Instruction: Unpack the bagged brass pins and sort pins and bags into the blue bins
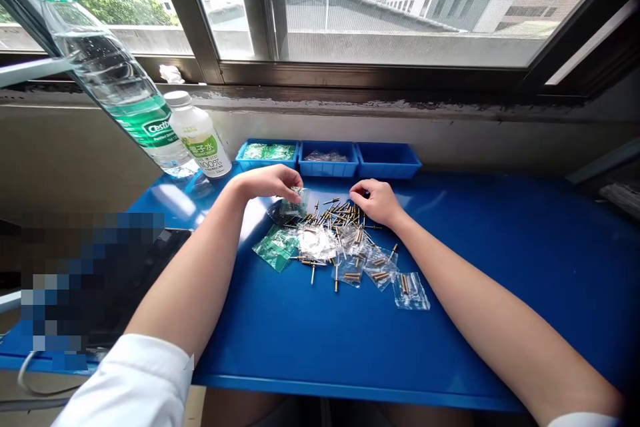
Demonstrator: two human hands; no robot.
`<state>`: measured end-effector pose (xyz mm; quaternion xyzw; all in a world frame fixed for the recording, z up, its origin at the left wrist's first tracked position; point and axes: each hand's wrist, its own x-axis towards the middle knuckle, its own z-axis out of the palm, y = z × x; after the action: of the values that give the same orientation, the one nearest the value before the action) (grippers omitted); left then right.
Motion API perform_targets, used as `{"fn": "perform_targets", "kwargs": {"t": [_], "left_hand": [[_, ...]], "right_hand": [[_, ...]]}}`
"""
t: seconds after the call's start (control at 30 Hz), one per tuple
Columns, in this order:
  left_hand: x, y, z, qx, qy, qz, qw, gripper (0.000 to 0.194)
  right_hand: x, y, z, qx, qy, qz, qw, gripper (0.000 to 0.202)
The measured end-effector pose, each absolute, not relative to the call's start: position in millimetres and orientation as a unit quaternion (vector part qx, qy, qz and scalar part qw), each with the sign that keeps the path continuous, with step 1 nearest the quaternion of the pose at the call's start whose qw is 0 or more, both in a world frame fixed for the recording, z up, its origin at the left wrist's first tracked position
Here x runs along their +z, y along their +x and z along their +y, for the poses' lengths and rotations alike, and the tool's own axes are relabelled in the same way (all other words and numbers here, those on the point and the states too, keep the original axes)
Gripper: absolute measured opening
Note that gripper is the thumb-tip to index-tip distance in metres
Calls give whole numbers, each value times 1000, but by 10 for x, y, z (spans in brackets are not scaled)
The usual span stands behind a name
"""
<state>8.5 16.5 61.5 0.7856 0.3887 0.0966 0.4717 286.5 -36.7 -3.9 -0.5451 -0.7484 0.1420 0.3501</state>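
Note:
My left hand (277, 181) pinches a small clear plastic bag (302, 203) by its upper part, above the left end of a loose pile. The pile holds many brass-and-silver pins (343, 215) that look like blind rivets. Just right of the pile, my right hand (377, 201) has thumb and forefinger closed together; anything between them is too small to make out. In front of both hands lie a green-tinted plastic bag (277, 247), crumpled clear bags (316, 242) and several clear bags with brass-coloured pieces inside, the nearest bag (411, 291) lying apart at the right.
Three blue bins stand along the back: the left bin (241, 164) holds green packets, the middle bin (327, 170) clear bags, the right bin (390, 170) nothing visible. A large water bottle (117, 73) and a white bottle (200, 137) stand back left on the blue table (350, 347).

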Motion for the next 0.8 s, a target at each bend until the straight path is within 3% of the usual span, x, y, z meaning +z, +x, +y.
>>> {"fn": "perform_targets", "kwargs": {"t": [0.23,0.43,0.63,0.8], "left_hand": [[528,61,225,290,692,433,499,32],[393,16,423,565,551,535,301,29],[267,-140,597,624,533,549,157,23],[181,-250,687,638,491,579,131,25]], "right_hand": [[-47,2867,-365,141,-550,-749,340,14],[-52,2873,-359,136,-547,-753,340,14],[-56,2866,-365,129,-546,-754,342,15],[-58,2869,-364,129,-545,-756,339,14]]}}
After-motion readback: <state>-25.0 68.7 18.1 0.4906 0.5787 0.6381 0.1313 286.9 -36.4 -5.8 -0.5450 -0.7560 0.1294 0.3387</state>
